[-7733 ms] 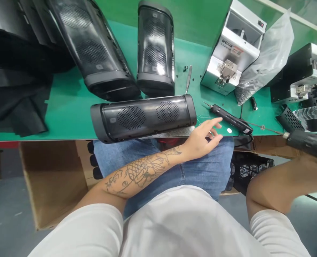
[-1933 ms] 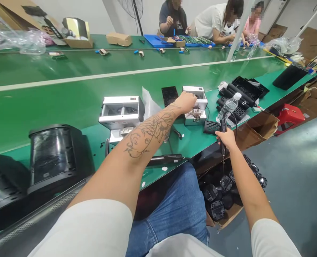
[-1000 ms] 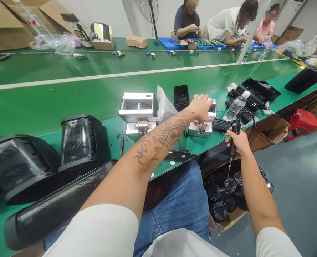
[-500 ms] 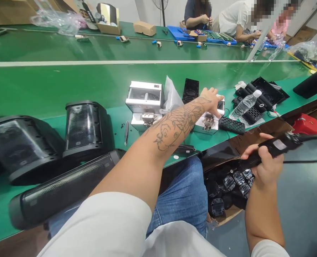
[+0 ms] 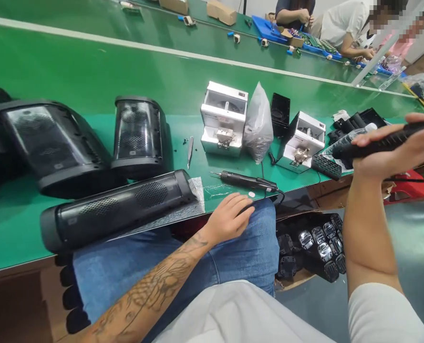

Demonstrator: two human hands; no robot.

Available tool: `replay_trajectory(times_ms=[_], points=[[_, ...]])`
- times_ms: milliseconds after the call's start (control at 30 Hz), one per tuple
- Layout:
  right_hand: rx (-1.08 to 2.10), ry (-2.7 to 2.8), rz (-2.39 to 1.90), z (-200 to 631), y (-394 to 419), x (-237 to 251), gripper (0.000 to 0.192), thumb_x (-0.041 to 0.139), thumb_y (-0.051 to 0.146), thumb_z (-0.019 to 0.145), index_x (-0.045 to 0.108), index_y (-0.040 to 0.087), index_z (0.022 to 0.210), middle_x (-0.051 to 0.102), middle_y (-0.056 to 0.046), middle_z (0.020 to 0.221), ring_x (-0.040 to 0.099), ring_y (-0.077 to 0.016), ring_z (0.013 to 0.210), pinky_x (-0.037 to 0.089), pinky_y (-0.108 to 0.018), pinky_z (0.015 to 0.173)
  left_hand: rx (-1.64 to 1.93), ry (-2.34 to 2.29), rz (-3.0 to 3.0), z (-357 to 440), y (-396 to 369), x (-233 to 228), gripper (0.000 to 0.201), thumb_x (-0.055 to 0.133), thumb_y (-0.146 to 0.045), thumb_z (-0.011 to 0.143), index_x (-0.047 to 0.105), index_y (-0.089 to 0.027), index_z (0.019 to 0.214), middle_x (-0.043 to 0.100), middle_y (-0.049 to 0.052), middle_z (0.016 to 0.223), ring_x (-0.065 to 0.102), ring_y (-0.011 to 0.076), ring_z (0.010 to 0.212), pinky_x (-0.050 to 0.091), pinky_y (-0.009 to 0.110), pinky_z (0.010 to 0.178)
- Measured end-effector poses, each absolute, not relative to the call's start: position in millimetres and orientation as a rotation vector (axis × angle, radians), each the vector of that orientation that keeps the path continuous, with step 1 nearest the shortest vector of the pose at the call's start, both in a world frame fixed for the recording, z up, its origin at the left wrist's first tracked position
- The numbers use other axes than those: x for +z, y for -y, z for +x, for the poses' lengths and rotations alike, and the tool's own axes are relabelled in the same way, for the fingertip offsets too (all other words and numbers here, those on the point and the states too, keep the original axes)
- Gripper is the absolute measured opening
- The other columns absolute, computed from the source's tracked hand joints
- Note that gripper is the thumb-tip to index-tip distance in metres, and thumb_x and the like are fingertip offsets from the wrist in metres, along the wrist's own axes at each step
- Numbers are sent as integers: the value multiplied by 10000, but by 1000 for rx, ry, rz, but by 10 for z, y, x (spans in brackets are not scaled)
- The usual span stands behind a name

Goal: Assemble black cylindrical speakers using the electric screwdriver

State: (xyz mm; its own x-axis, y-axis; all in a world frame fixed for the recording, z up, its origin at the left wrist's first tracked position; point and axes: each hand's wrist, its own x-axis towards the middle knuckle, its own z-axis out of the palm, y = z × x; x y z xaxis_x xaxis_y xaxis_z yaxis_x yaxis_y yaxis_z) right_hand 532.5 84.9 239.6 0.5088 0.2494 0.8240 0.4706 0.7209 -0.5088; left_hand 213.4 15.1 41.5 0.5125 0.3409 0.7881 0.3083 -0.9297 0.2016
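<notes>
The right hand (image 5: 394, 152) is raised at the right edge of the view, its grip closed around a black driver (image 5: 379, 143) that lies almost level, its tip pointing left above the desk's near edge. A thin cable runs from it toward the right.

The left hand (image 5: 229, 219) rests low at the desk (image 5: 90, 81) edge, over the person's jeans, fingers loosely spread and holding nothing. Just beyond its fingertips a second driver (image 5: 247, 181) lies flat on the green surface, with a small white disc (image 5: 251, 194) beside it.

To the left of that hand a long black speaker (image 5: 118, 209) lies on its side along the near edge, one end on a clear sheet. Behind it stand two more speakers, a small one (image 5: 138, 136) and a larger one (image 5: 50, 145), with tweezers (image 5: 190, 151) near them.

Farther back sit two white feeders (image 5: 224, 116) (image 5: 303, 143) with a plastic bag (image 5: 258, 124) between them. A water bottle (image 5: 351, 138) lies behind the raised driver.

Below the desk, a box (image 5: 312, 247) holds black parts. Other people work at the far desk.
</notes>
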Motion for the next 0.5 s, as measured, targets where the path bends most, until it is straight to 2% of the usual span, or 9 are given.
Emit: replay_trajectory(times_ms=[100, 167, 333, 500], points=[[-61, 1059, -866, 5361, -1145, 2375, 438, 459, 616, 1091, 398, 186, 1035, 414, 97, 565, 477, -137, 386, 407, -206, 362, 1382, -643, 2708, 1785, -2, 174, 278, 662, -48, 894, 730, -204, 1113, 834, 114, 1068, 809, 265, 1035, 688, 462, 980], [-23, 1062, -920, 5368, -1220, 2370, 476, 443, 659, 1098, 387, 193, 1020, 376, 109, 560, 474, -137, 384, 412, -211, 368, 1394, -690, 2684, 1627, 79, 126, 271, 669, -42, 886, 729, -200, 1097, 836, 111, 1049, 816, 258, 1004, 699, 454, 963], [-18, 1011, -1036, 5288, -1211, 2454, 485, 57, 518, 1204, 351, 197, 990, 385, 98, 551, 484, -111, 395, 422, -196, 399, 1524, -793, 2560, 1446, 213, 172, 348, 680, -2, 842, 724, -203, 1122, 838, 105, 1055, 823, 240, 994, 702, 434, 972], [-21, 1028, -1089, 5214, -1170, 2568, 509, -31, 468, 1192, 368, 200, 1025, 383, 106, 538, 475, -110, 392, 416, -200, 406, 1578, -824, 2539, 1435, 181, 209, 309, 689, -6, 857, 718, -183, 1108, 832, 117, 1043, 821, 244, 1000, 702, 425, 963]])
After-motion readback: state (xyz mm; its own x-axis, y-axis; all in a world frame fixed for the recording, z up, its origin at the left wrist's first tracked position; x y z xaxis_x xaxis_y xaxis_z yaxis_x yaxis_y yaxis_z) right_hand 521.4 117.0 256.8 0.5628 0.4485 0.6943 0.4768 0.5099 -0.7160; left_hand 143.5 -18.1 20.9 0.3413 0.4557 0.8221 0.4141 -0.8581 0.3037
